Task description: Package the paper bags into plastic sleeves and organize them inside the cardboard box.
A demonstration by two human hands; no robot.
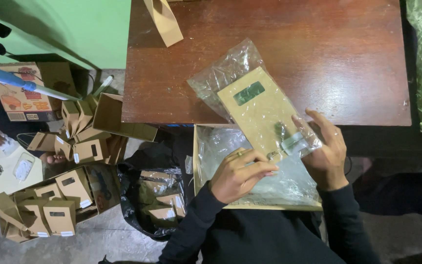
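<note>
While both hands work at its lower end, the flat brown box [257, 115] sits inside a clear plastic bag [225, 73], tilted so its upper part lies over the front edge of the dark wooden tabletop [279, 29] and its lower end hangs past that edge above an open cardboard box [197, 161] lined with more clear plastic. The right hand [326, 151] cups the bag's lower right corner from beneath, fingers spread and raised along the side, its grip closed on the plastic and the box corner within it. The left hand [240, 173] comes in from below, knuckles up, thumb and forefinger pinched narrowly at the bag's mouth near a small strip of tape [291, 142]; whether the tape is stuck down cannot be told. Both dark sleeves run up from the bottom of the view, wrists close together. Most of the tabletop behind the bag is bare, with only a brown paper bag [164, 22] at its far left. On the floor to the left lie many small brown boxes [59, 215] and a black plastic bag [137, 195] holding more.
</note>
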